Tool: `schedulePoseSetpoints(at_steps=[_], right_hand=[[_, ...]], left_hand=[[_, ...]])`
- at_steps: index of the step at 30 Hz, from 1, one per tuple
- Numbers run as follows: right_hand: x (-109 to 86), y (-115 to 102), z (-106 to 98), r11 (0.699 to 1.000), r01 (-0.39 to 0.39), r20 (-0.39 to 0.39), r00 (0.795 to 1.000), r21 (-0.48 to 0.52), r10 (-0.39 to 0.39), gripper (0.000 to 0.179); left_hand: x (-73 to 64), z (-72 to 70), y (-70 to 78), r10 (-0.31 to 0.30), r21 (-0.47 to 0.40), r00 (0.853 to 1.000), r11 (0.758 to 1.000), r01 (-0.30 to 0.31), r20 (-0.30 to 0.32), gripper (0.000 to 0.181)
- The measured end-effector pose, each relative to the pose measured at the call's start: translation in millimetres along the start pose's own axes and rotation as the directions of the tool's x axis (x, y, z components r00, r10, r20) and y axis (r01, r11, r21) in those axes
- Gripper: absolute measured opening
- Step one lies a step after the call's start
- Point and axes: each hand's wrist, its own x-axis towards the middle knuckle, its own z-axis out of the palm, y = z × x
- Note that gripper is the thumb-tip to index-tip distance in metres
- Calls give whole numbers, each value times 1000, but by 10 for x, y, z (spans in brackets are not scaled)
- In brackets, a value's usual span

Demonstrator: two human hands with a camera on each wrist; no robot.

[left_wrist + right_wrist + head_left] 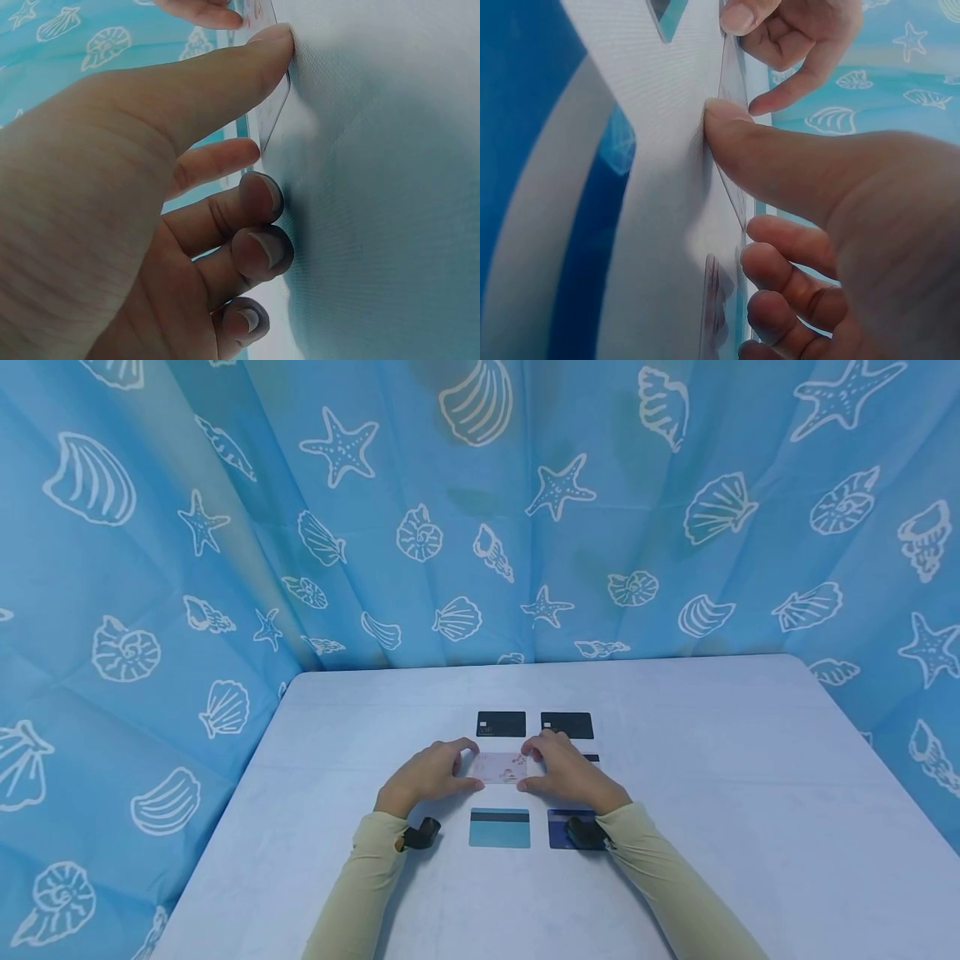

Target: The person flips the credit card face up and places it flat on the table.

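Observation:
A pale pink card [501,768] with a reddish floral print lies in the middle of the group of cards, close over the tabletop. My left hand [435,774] holds its left end, thumb at the near corner and index finger at the far one. At the right end my right hand [564,770] grips the card the same way. In the left wrist view, the left thumb [225,82] sits along the card's edge, the other fingers loosely bent. The right thumb [772,154] presses the near edge in the right wrist view.
Two black cards [501,724] lie beyond the pink one. Nearer me are a teal card [499,831] with a dark stripe and a dark blue card [558,831], partly hidden by the right wrist. Another card [592,758] shows behind the right hand. A shell-patterned blue curtain [480,527] hangs behind the white table [712,860].

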Motion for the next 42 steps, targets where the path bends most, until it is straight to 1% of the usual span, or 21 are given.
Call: schedulePoseSetpoints(at_steps=[7,11,15,19,21,25,30,34,38,42], right_hand=[[21,25,-59,1000,-5,-18,1000,-1,5,51],[10,36,-122,999,4,-18,1000,34,-3,49],[-6,62,-191,997,19,-37,999,73,-16,49],[-32,66,-296,993,75,-86,994,87,-67,49],[-52,52,-362,993,81,-103,992,83,-72,50],[-88,36,-497,996,69,-127,990,52,-62,51],[-152,28,-642,996,88,-162,983,31,-82,51],[-218,12,-745,996,86,-176,981,17,-82,52],[-271,14,-826,996,92,-188,978,0,-91,53],[-309,36,-869,996,87,-198,976,-23,-90,57]], left_hand=[[-12,-22,-6,-2,-1,1000,1000,2,-1,63],[-25,-49,-3,-9,-3,1000,1000,9,-10,64],[-37,-81,8,15,-6,999,1000,-15,-29,61],[-41,-108,31,66,-21,996,997,-68,-65,57],[-33,-116,50,89,-25,992,995,-92,-89,56],[-23,-152,122,104,-45,987,993,-110,-124,55],[-23,-223,235,121,-61,980,989,-132,-159,55],[-7,-271,346,160,-58,969,983,-173,-186,54],[18,-286,469,196,-59,959,975,-213,-206,53],[40,-267,588,199,-55,958,975,-215,-208,55]])
